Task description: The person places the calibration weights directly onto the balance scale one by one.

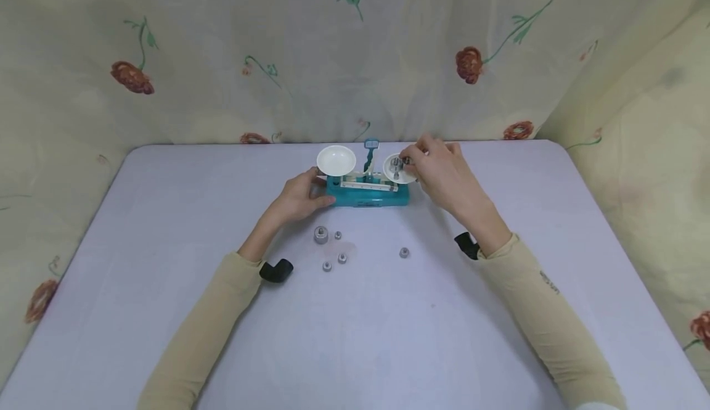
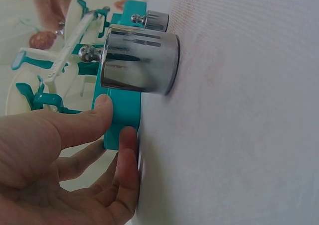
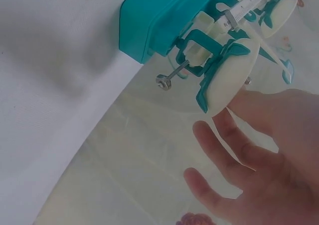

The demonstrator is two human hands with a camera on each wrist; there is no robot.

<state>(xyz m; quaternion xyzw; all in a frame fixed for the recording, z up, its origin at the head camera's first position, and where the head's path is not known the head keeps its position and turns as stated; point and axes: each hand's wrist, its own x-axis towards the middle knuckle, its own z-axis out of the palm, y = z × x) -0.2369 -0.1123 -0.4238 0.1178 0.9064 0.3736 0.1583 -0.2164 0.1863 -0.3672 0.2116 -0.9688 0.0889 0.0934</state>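
Note:
A teal balance scale (image 1: 368, 198) with two white pans stands near the table's far edge. My left hand (image 1: 299, 197) grips the left end of its base, thumb on the front face and fingers round the end. At the right pan (image 1: 389, 174), my right hand (image 1: 444, 172) pinches a small metal weight (image 1: 407, 160) between thumb and fingertips. Other small weights (image 1: 395, 164) rest in that pan. The left pan (image 1: 336, 161) holds nothing. In the right wrist view, the right hand (image 3: 259, 150) reaches over the pan's rim, which hides most of the weight.
In front of the scale stand a large metal weight (image 1: 320, 235) and several smaller ones, with one weight (image 1: 404, 253) apart on the right. Floral cloth (image 1: 410, 89) hangs behind the white table (image 1: 355, 336). A black wrist camera (image 1: 276, 270) sits by the left cuff.

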